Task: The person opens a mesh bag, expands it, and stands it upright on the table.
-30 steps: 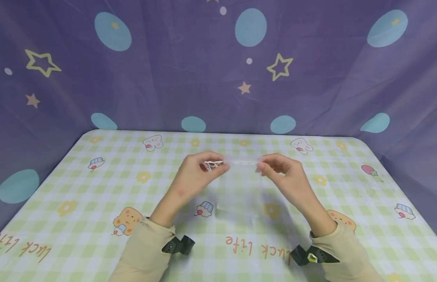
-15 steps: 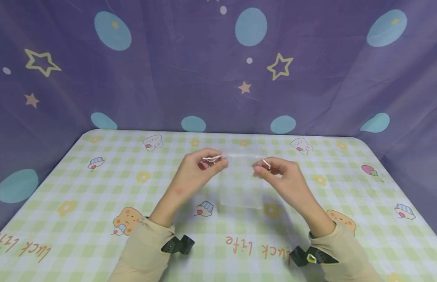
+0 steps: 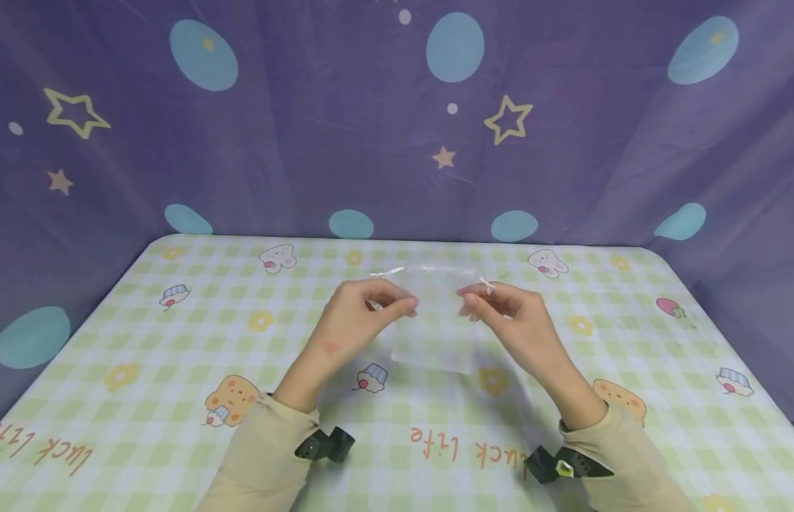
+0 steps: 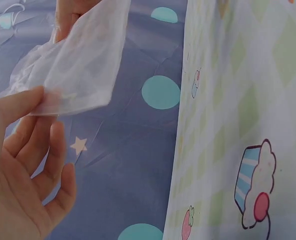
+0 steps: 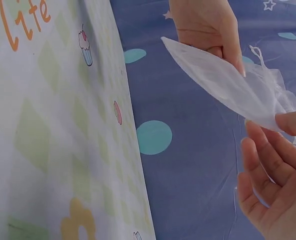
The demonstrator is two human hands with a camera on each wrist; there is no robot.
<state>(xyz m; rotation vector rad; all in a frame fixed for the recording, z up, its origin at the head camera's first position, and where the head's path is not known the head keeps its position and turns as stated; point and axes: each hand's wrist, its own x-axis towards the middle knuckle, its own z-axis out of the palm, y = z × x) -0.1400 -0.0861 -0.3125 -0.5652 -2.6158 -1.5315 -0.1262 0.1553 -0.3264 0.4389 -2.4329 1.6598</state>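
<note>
Sheer pouch [image 3: 435, 323] held above checked tablecloth [image 3: 198, 334], white cords [image 3: 387, 272] at far end. Left hand [image 3: 358, 311] pinches one side, thumb against fingers; right hand [image 3: 520, 316] pinches opposite side. Judgement: thin cloth likely creases; best handled with level pinches, light even tension, cords untangled.

A purple curtain [image 3: 346, 142] hangs behind the table [image 3: 173, 334] and along both its sides, printed with blue ovals [image 3: 455, 47] and stars [image 3: 444, 158]. I see the table checked in green and white, with two printed rabbits [image 3: 278, 260] by its far edge, a strawberry [image 3: 669, 307] near its right edge, scattered yellow flowers [image 3: 120, 377], and orange lettering [image 3: 68, 452] toward its near edge.
</note>
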